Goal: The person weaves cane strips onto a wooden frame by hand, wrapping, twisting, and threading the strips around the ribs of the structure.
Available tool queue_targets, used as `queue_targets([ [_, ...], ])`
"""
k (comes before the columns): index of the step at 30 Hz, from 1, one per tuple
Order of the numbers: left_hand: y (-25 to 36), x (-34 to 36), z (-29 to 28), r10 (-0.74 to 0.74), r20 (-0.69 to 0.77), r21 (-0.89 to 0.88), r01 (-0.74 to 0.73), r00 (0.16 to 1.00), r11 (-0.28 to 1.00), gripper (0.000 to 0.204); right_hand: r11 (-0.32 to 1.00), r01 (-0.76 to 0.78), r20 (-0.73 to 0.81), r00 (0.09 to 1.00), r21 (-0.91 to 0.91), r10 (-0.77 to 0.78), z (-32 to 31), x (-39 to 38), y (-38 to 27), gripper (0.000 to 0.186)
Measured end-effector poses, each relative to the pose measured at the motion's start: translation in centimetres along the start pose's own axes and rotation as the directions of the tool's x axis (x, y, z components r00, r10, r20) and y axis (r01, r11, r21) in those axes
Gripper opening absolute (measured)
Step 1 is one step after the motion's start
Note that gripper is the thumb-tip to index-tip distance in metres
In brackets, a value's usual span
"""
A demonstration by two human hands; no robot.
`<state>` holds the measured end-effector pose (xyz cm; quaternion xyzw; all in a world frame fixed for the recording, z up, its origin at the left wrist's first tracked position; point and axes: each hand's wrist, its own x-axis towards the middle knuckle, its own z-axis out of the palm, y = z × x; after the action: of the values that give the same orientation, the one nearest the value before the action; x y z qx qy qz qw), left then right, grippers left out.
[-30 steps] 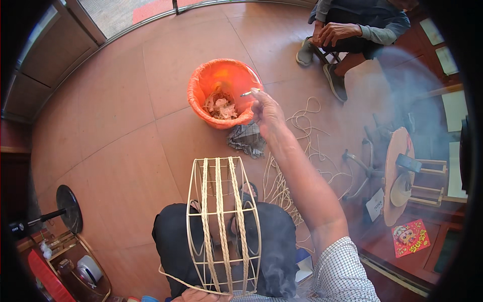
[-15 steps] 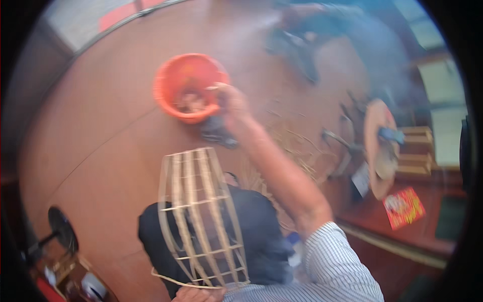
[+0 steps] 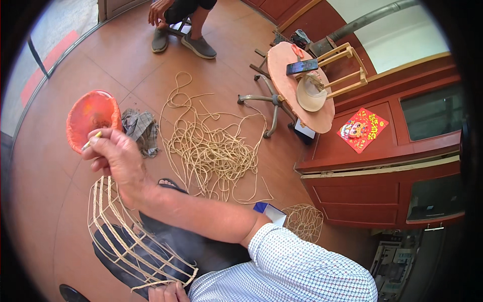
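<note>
My right hand [image 3: 116,153] is stretched out over the near side of an orange-red bucket [image 3: 75,118], with a cigarette [image 3: 92,140] pinched between thumb and fingers. Faint smoke hangs over my lap. An open-sided woven cane frame [image 3: 126,236], with lengthwise strips and thin cross bands, rests across my dark-trousered legs. At the lower edge my left hand [image 3: 168,293] grips its near rim; part of that hand is cut off by the picture's edge. My right forearm passes above the frame's far right side.
A tangle of cane strands [image 3: 216,156] spreads over the floor, beside a crumpled grey cloth [image 3: 141,132]. Right stands a round table [image 3: 287,68] bearing a phone and cap. A netted piece [image 3: 304,221] lies near a red cabinet [image 3: 352,199]. Another person's shoes [image 3: 198,46] are at the far side.
The view has swung right, so bucket and frame appear further left. My right hand has come back from the bucket's inner rim to its near side. My left hand still holds the frame.
</note>
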<state>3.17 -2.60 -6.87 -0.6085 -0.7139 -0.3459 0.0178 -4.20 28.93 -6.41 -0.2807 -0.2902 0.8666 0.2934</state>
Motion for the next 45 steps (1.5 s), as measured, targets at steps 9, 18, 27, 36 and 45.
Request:
queue_targets([
  [9,1.7,1.5,-0.3,-0.038,0.000,0.091,0.038,0.999,0.995,0.016,0.983,-0.063,0.045,0.997,0.175,0.056,5.7,-1.8,2.4,0.031],
  [18,1.4,0.3,0.1,-0.067,-0.005,0.095,0.067,0.998,0.993,0.018,0.987,0.135,0.132,0.980,0.089,-0.146,5.4,-2.2,4.5,0.031],
  [27,0.2,-0.7,1.2,-0.101,0.003,0.062,0.101,0.995,0.993,0.017,0.993,0.117,0.236,0.965,-0.014,-0.111,4.4,-3.3,2.3,0.034],
  [36,-0.6,-1.1,2.0,-0.104,-0.004,0.038,0.104,0.995,0.994,0.016,0.987,0.143,0.252,0.960,-0.079,-0.119,4.5,-3.3,2.6,0.028],
  [45,-0.9,-1.4,2.3,-0.104,-0.016,0.021,0.104,0.994,0.994,0.015,0.982,0.156,0.276,0.953,-0.102,-0.123,4.5,-3.3,2.5,0.028],
])
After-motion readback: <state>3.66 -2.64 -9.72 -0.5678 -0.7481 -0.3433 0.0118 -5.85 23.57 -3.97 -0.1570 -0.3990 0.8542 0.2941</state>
